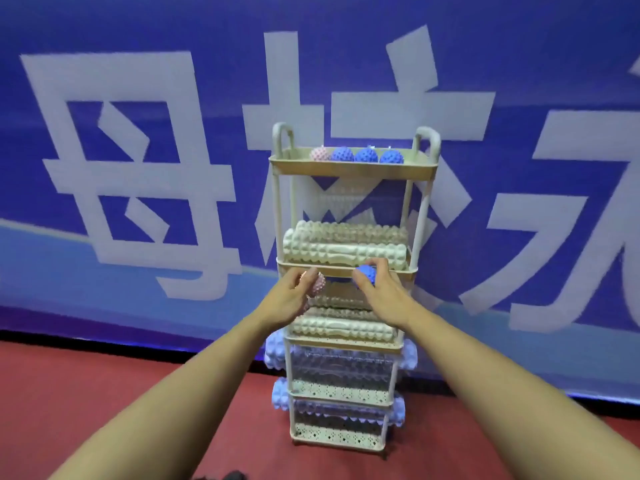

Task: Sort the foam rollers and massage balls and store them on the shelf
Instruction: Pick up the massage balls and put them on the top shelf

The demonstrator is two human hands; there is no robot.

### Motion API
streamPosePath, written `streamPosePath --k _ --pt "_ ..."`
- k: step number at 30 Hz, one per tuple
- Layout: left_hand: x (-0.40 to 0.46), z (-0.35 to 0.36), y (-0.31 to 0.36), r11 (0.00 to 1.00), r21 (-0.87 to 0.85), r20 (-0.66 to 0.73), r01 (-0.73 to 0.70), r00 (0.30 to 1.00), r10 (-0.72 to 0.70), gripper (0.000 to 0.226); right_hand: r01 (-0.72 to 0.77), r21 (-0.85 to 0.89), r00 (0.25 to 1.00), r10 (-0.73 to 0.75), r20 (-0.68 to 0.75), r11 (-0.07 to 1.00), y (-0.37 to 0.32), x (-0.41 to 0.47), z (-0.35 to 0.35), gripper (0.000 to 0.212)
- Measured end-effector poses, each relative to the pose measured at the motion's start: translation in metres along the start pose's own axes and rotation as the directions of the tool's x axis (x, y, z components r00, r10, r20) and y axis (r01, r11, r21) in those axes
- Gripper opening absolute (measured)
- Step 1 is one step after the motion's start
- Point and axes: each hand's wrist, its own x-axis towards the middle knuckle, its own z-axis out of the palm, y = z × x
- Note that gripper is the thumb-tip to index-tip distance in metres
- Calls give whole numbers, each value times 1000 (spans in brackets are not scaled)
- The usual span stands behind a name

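Two bare forearms, entering from the lower left and lower right of the frame and narrowing to the wrists near the centre. No sleeve, watch, ring or glove showing. Left hand (289,299) and right hand (382,292) bare too. Short fingernails, unpainted as far as visible.

Evenly and brightly lit from above, with no harsh glare. Soft dark shadow along the foot of the banner (138,168) where it meets the red floor (104,393). Slightly soft and smeary throughout, as if motion-blurred. Wide-angle bending toward the edges, stretching both forearms at the lower corners.
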Motion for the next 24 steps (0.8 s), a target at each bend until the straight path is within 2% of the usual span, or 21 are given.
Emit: streamPosePath --k 6,9,11,16,20,24 --pt "49 -38 91 957 201 -152 -209 959 241 28 190 -173 949 -226 -220 967 -83 37 -81 35" --pt "72 -51 134 888 314 -190 -336 894 405 28 224 -269 918 -295 -263 937 -111 59 -113 40" --pt "90 -57 156 850 395 -203 -349 869 451 27 246 -329 897 -342 -279 912 -123 76 -130 39" --pt "157 -66 186 804 528 -216 -275 872 440 34 189 -467 897 -345 -277 864 -136 133 -157 43" --pt "202 -71 192 730 646 -142 -221 906 399 51 148 -481 918 -301 -258 864 -129 176 -164 42" --pt "234 -73 183 576 803 -47 -156 946 321 50 82 -439 950 -203 -236 895 -116 205 -156 41"
